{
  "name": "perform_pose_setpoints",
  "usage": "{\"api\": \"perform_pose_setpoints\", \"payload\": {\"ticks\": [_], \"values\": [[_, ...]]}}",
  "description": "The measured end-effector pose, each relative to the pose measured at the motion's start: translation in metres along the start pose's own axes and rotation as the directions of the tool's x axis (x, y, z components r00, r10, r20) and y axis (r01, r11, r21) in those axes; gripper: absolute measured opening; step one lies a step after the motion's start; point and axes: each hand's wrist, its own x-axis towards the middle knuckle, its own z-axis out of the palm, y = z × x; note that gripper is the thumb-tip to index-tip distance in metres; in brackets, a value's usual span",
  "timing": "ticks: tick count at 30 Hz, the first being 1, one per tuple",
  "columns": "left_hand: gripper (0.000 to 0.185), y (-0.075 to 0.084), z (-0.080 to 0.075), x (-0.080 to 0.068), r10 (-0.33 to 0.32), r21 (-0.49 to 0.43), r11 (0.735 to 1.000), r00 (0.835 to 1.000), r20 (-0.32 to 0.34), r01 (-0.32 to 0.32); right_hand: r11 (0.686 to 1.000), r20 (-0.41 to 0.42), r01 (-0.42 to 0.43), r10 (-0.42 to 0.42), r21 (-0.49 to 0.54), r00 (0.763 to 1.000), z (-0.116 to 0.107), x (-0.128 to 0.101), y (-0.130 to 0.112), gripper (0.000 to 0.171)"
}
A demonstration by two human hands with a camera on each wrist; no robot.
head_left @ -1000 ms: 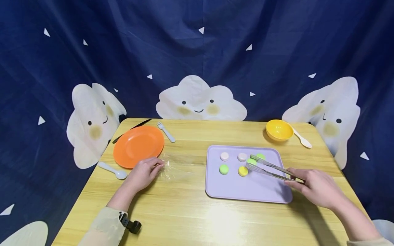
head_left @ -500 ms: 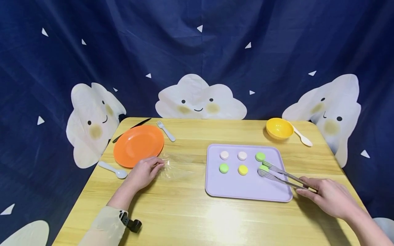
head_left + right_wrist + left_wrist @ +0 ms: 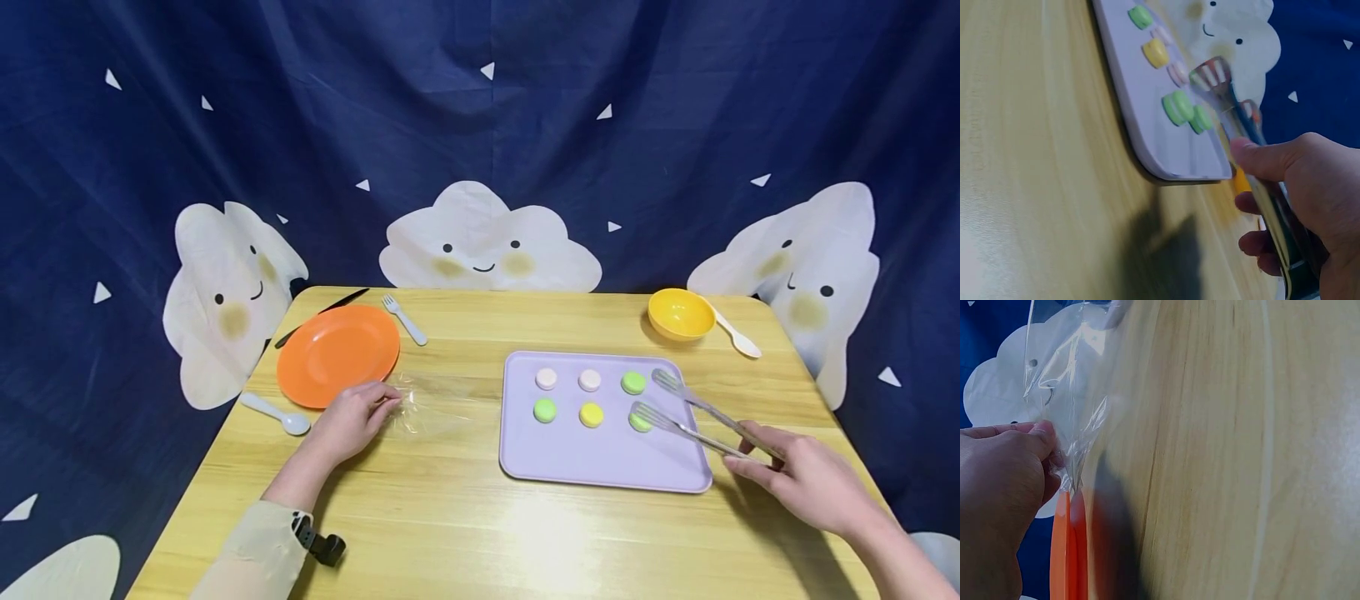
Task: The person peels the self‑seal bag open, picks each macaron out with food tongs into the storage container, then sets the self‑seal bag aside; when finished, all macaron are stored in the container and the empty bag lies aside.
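Observation:
In the head view my right hand (image 3: 806, 479) grips metal tongs (image 3: 712, 417), their two slotted ends spread apart with nothing between them. One end overlaps a green macaron (image 3: 639, 421) at the right of the lilac tray (image 3: 600, 467). Around it on the tray lie another green macaron (image 3: 633, 382), two pale pink macarons (image 3: 589, 381), a yellow macaron (image 3: 591, 415) and a third green macaron (image 3: 545, 410). At left, my left hand (image 3: 356, 421) pinches the edge of a clear plastic bag (image 3: 1075, 394) between thumb and fingers, the bag stretching rightward over the table.
An orange plate (image 3: 337, 354) sits behind my left hand, with a black knife (image 3: 345, 301), a pale fork (image 3: 405, 321) and a pale spoon (image 3: 281, 417) around it. At the back right stand a yellow bowl (image 3: 681, 317) and a white spoon (image 3: 738, 337).
The tongs carried a green macaron rightward and set it down in the front row at the tray's right. Their ends have since spread apart, releasing it. My left hand has stayed put.

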Motion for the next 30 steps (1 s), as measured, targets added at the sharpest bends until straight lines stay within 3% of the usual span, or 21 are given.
{"api": "perform_pose_setpoints", "payload": {"ticks": [11, 19, 25, 30], "values": [[0.008, 0.006, 0.005, -0.002, 0.026, 0.057, 0.998, 0.998, 0.06, -0.029, 0.973, -0.053, -0.231, 0.229, -0.03, 0.972, -0.007, -0.008, 0.021, 0.034], [0.008, 0.006, 0.006, -0.005, 0.011, 0.083, 0.996, 0.994, 0.112, -0.02, 0.958, -0.086, -0.286, 0.283, -0.028, 0.955, 0.0, -0.009, 0.04, 0.035], [0.007, 0.004, 0.008, -0.007, 0.032, 0.119, 0.992, 0.989, 0.141, -0.05, 0.939, -0.05, -0.342, 0.34, -0.042, 0.939, 0.004, -0.007, 0.051, 0.04], [0.009, 0.004, 0.01, -0.007, 0.047, 0.135, 0.989, 0.987, 0.156, -0.068, 0.952, -0.059, -0.302, 0.3, -0.037, 0.952, 0.011, -0.009, 0.06, 0.036]]}}
